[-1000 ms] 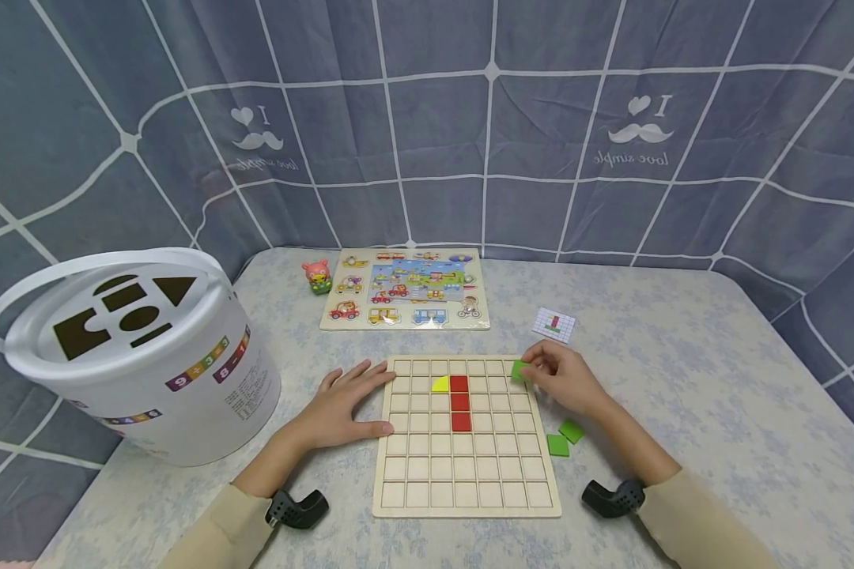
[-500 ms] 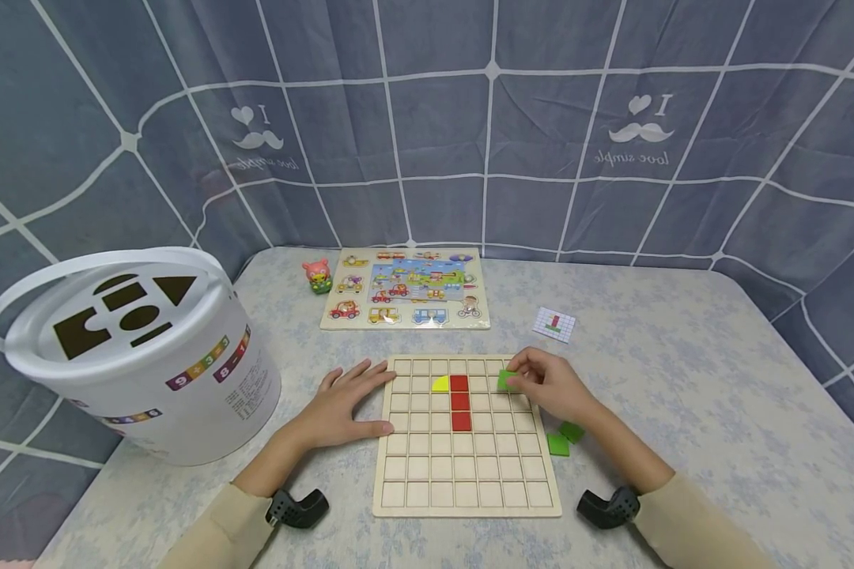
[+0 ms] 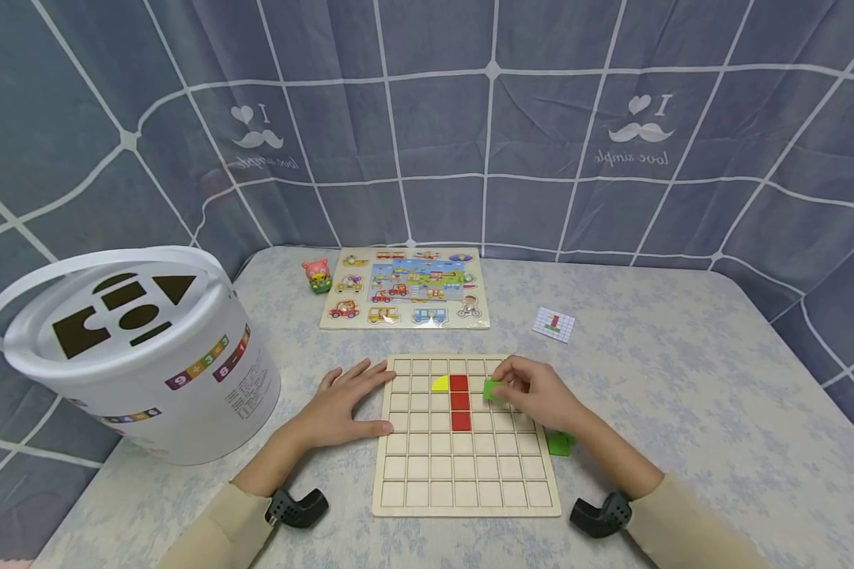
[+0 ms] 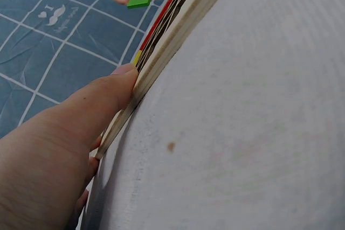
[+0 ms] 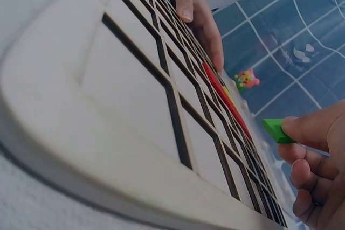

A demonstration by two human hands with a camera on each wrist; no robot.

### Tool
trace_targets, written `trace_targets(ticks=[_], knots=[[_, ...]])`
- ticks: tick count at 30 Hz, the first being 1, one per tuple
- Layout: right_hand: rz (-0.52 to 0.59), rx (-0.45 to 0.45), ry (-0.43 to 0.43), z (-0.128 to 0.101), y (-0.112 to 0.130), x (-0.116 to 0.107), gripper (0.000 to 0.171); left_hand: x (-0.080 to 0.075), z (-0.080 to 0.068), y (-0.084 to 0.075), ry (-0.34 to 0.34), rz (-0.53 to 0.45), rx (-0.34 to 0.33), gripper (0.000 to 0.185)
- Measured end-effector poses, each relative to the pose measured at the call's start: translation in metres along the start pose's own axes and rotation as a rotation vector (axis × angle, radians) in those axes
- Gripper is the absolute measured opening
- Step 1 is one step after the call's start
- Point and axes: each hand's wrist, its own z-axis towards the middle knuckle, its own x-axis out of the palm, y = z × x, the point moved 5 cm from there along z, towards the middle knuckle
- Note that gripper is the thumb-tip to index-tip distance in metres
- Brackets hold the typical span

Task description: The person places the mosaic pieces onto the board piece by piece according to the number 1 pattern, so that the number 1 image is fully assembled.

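A wooden grid board (image 3: 467,506) lies on the table, divided into square cells. Three red square tiles (image 3: 460,401) form a column in it, and a yellow quarter-round tile (image 3: 440,385) sits left of the top one. Above the board's upper right part, my right hand (image 3: 537,393) pinches a green square tile (image 5: 276,130) between thumb and fingers. My left hand (image 3: 343,405) rests with spread fingers at the board's left edge, thumb (image 4: 116,85) touching the rim. Beside the right edge lie more green tiles (image 3: 558,445), partly hidden under my right forearm.
A small pattern card (image 3: 553,325) with a red and green figure lies behind the board. Farther back are a vehicle picture puzzle (image 3: 407,316) and a pink toy figure (image 3: 318,276). A large white bucket (image 3: 185,403) with a shape-hole lid stands at left.
My right hand has carried the green tile leftward over the board, from its upper right corner toward the red column. The left hand has stayed at the left edge.
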Motion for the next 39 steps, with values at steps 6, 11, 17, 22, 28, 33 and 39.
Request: trace_targets(ticks=[6,11,17,22,28,33,39], knots=[[0.012,0.017,0.028,-0.001,0.002,0.006,0.009,0.000,0.000,0.000,0.002,0.006,-0.001,0.081],[0.027,-0.009,0.050,-0.001,0.005,0.012,0.010,-0.001,0.000,0.000,0.001,0.003,0.001,0.081],[0.038,-0.013,0.068,-0.002,0.010,0.018,0.009,-0.001,0.000,0.000,-0.001,0.002,0.006,0.081],[0.059,-0.008,0.095,-0.002,0.013,0.025,0.011,0.000,0.000,-0.001,-0.003,0.007,0.006,0.081],[0.060,-0.043,0.122,-0.002,0.019,0.030,0.011,0.000,0.001,-0.001,-0.003,0.013,0.005,0.081],[0.053,-0.057,0.135,0.000,0.024,0.034,0.010,0.000,0.000,-0.001,-0.005,0.017,0.003,0.081],[0.053,-0.058,0.151,0.001,0.030,0.040,0.010,-0.001,0.000,-0.001,-0.008,0.022,0.002,0.081]])
